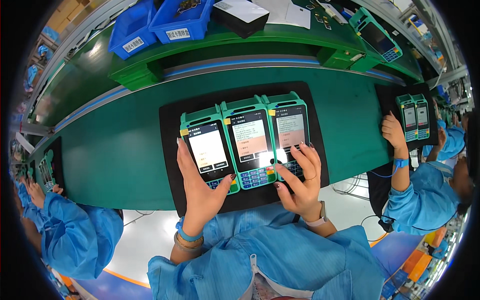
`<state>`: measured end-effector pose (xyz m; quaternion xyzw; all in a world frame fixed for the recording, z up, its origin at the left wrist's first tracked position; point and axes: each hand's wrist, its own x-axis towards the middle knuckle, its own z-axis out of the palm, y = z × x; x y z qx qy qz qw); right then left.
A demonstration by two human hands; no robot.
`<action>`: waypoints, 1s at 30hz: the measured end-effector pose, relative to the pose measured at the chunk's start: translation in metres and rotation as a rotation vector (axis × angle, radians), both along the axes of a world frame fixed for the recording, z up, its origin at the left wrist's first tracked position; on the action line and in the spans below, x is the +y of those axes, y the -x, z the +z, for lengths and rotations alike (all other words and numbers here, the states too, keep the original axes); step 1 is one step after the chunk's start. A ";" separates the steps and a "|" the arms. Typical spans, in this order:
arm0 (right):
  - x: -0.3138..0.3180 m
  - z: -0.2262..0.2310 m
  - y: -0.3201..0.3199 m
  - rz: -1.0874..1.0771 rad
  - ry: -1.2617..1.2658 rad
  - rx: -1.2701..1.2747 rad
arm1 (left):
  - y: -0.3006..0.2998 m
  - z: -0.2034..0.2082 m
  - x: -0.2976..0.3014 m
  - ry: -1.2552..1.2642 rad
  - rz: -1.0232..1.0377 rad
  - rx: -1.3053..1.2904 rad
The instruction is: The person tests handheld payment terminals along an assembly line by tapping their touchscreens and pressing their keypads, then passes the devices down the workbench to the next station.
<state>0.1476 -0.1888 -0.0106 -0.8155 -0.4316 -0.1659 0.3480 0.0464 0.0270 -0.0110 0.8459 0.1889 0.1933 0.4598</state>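
Note:
Three payment terminals with green casings, lit screens and keypads stand side by side on a black mat (240, 200). My left hand (200, 192) grips the lower part of the left terminal (209, 145), its fingers along the left edge and its thumb over the keypad. The middle terminal (248, 137) has text and a pink band on its screen. Over the lower screen and keypad of the right terminal (287, 120) is my right hand (302, 187), open with fingers apart. Its fingertips cover some keys; whether they press is hard to tell.
Beyond the green table (115, 165) runs a raised green shelf (220, 47) with two blue bins (180, 22), a dark box (242, 20) and another terminal (376, 35). Co-workers sit at both sides; the right one has a hand (393, 131) near two terminals (414, 117).

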 end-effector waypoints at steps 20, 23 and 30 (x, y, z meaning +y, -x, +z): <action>-0.022 -0.011 0.002 -0.178 0.014 -0.026 | 0.007 -0.002 0.002 0.158 -0.008 -0.189; -0.024 -0.010 0.002 -0.190 0.033 -0.030 | 0.005 -0.006 0.003 0.110 -0.030 -0.170; -0.030 0.001 0.000 -0.150 0.046 0.107 | 0.022 0.005 0.008 -0.520 0.094 -0.239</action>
